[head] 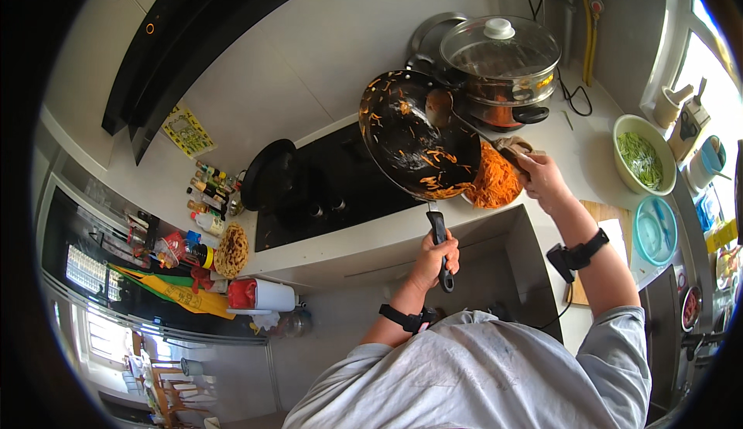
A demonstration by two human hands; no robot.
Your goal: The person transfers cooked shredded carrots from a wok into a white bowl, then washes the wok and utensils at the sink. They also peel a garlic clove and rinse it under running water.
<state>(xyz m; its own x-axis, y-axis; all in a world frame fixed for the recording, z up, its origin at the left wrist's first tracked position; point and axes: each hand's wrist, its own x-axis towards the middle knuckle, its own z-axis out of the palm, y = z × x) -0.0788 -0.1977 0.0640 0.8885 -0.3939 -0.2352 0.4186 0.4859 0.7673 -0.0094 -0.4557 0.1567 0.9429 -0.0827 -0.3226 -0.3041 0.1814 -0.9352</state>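
My left hand grips the black handle of a dark wok, which is tilted toward the right. Orange shreds, which look like carrot, cling to its inner surface. In my right hand is the handle of a spatula or ladle, its broad head resting inside the wok, with a brown cloth bunched near my fingers. Beneath the wok's right rim lies a heap of shredded carrot on a white plate, partly hidden by the wok.
A glass-lidded steamer pot stands behind. The black cooktop carries a second dark pan. Bottles and a flatbread sit left. To the right are a bowl of green shreds, a blue basin and a cutting board.
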